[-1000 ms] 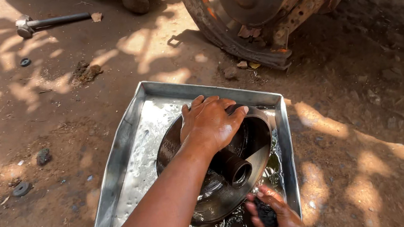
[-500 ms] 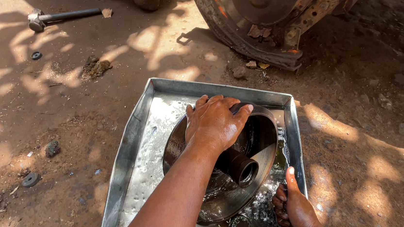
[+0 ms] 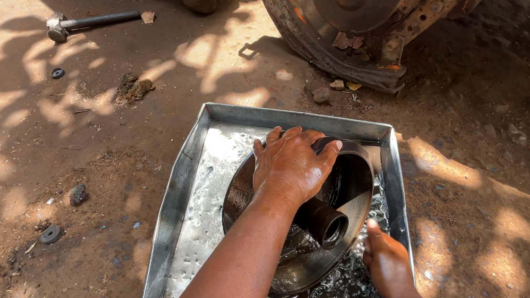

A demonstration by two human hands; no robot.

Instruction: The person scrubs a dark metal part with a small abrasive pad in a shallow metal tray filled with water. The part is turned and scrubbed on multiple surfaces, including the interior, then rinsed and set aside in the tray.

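right hand [image 3: 390, 266] w/ fingers curled at the near rim of the hub [image 3: 304, 228], grip unclear, left hand [image 3: 292, 166] spread wide over its top edge, hub sits tilted in wet metal tray [image 3: 179, 195] on dirt, wheel [image 3: 356, 26] & hammer [image 3: 91, 21] beyond.

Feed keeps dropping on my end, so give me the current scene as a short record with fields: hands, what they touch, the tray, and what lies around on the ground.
left hand: palm down on the upper rim of the round metal hub part
right hand: at the part's lower right edge, fingers in the liquid
hub part: dark, bowl-shaped, short central tube, tilted in the tray
metal tray: square, shiny, on dirt, holding wet liquid
ground items: hammer far left; two black washers; rusty wheel assembly above the tray
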